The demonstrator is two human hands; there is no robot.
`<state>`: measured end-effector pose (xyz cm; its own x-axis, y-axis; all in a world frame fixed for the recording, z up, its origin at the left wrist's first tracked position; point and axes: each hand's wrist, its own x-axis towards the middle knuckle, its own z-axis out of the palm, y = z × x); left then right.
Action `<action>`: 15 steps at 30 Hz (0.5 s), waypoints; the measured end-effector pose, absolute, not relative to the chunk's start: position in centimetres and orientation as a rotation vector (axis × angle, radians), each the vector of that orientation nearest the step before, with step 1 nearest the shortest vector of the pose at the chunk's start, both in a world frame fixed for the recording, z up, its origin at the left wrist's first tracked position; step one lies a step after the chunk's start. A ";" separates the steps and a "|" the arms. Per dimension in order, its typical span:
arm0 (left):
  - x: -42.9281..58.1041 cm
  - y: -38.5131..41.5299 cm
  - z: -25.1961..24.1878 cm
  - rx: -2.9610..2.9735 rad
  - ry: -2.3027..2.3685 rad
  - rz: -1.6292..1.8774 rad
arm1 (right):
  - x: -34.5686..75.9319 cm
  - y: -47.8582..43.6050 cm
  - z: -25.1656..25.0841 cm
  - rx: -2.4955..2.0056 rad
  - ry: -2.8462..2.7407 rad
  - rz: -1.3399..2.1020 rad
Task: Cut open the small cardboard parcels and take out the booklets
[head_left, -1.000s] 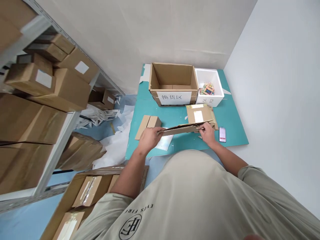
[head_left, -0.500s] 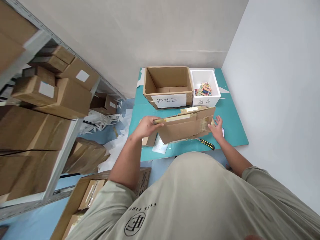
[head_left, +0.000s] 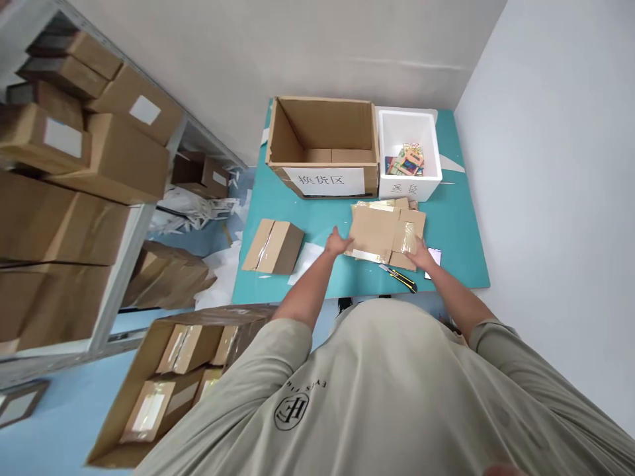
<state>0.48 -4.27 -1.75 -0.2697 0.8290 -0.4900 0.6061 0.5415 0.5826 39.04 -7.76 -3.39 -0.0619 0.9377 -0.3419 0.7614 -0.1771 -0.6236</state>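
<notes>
Flattened cardboard (head_left: pixel 374 231) with strips of tape lies on the teal table, on top of other flat pieces. My left hand (head_left: pixel 338 242) is at its left edge, fingers spread and thumb by the cardboard. On the taped right part rests my right hand (head_left: pixel 419 254), its fingers stretched out rather than wrapped round it. A yellow and black utility knife (head_left: pixel 401 279) lies just below the cardboard, blade pointing left. Beside my right wrist is a phone (head_left: pixel 433 262) with a lit screen. A closed carton (head_left: pixel 274 247) sits left of my left hand, near a white paper (head_left: pixel 306 260).
At the table's back stand a large open carton (head_left: pixel 325 180) with a handwritten label and a white foam box (head_left: pixel 411 188) holding small colourful items. Shelves of cartons (head_left: pixel 119 158) line the left. A big floor carton (head_left: pixel 112 403) holds several small boxes. A wall (head_left: pixel 555 165) borders the right.
The cardboard, tilted up between my hands before, now lies flat on the table. My left hand has moved right, off its grip on the edge, uncovering the closed carton. The view has shifted.
</notes>
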 end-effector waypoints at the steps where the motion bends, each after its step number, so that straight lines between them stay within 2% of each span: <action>1: -0.1 -7.2 -2.9 1.134 2.027 0.313 | 38.7 -8.7 -3.6 -1.978 -1.976 1.029; 3: -1.5 -13.0 -4.9 1.057 2.116 0.212 | 38.1 -10.7 -4.0 -1.935 -2.284 0.905; 8: -4.9 -22.9 -7.3 0.822 2.321 0.007 | 37.0 -12.7 -5.0 -1.410 -2.939 0.805; 15: -8.4 -23.3 -8.5 0.931 2.327 -0.011 | 36.4 -10.2 -5.4 -1.608 -2.953 0.597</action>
